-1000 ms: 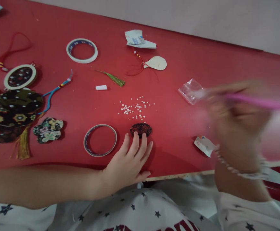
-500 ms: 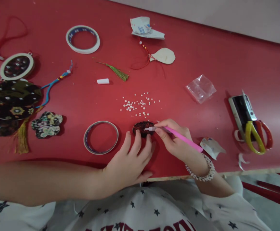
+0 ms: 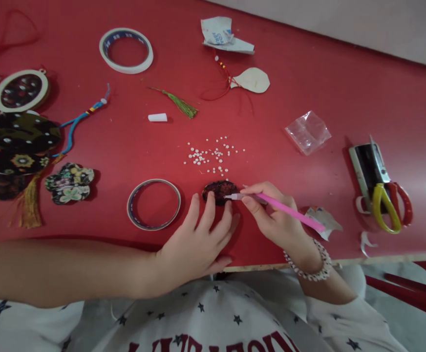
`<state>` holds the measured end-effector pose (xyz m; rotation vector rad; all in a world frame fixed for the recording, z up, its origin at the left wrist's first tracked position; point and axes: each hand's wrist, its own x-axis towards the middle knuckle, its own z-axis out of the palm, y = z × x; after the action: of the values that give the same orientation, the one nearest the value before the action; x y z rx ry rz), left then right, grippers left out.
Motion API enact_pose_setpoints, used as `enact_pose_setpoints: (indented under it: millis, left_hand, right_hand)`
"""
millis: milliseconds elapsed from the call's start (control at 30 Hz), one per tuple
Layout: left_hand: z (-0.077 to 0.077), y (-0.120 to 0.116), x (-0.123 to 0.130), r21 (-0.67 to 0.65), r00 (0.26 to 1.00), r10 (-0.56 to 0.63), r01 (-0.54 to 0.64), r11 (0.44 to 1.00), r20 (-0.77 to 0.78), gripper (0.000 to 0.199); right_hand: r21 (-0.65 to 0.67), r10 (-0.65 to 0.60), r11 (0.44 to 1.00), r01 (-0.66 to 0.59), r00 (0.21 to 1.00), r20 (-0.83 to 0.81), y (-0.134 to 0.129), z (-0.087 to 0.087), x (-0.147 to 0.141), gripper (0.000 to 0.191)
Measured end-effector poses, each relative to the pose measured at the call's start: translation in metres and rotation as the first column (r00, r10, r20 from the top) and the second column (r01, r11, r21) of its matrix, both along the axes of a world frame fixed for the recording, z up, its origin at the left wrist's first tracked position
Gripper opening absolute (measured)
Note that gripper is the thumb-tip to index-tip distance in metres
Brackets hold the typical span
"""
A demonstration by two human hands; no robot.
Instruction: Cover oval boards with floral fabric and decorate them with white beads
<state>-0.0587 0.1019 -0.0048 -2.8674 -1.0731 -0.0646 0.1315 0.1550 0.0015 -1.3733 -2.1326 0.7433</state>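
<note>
A small dark oval piece lies on the red table under the fingertips of my left hand, whose fingers are spread and press its near edge. My right hand pinches a pink pen-like tool with a pale tip, and that tip touches the oval's surface. Just beyond the oval are many tiny white pearl-like beads, scattered loose. To the left of my left hand lies a roll of tape, nearly used up.
At left sit a flower-shaped patterned piece and dark round pendants. Further back are another tape roll, a green tassel, a white cap and crumpled paper. On the right lie a clear bag and scissors.
The pink tool has tilted lower, its rear end swinging to the right, with its tip still on the oval. My left hand stays in place on the oval. The view has shifted slightly.
</note>
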Motion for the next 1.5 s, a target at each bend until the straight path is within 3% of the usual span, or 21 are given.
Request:
enact_pose_setpoints:
  millis: [400,1167,1367,1500]
  left_hand:
    - [-0.0014,-0.0025,-0.0001,-0.024,0.999,0.015,-0.014,1.000,0.041,0.063]
    - [-0.0049,-0.0028,-0.0015,0.001,0.999,-0.009,0.009,1.000,0.051,0.062]
    - [-0.0046,-0.0023,-0.0013,-0.002,0.999,-0.008,0.008,1.000,0.047,0.064]
    - [-0.0026,-0.0023,-0.0011,-0.026,1.000,0.001,0.000,1.000,0.030,0.065]
  right_hand:
    - [0.081,0.006,0.997,-0.016,0.993,0.119,-0.0073,-0.0015,-0.0042,0.008]
    - [0.150,0.014,0.988,-0.040,0.985,0.171,-0.0098,-0.0056,-0.0019,0.006]
    - [0.169,0.093,0.977,-0.131,0.972,0.217,-0.0089,-0.0060,0.0004,0.009]
    - [0.245,0.159,0.932,-0.266,0.910,0.383,-0.0058,0.0013,0.0002,0.015]
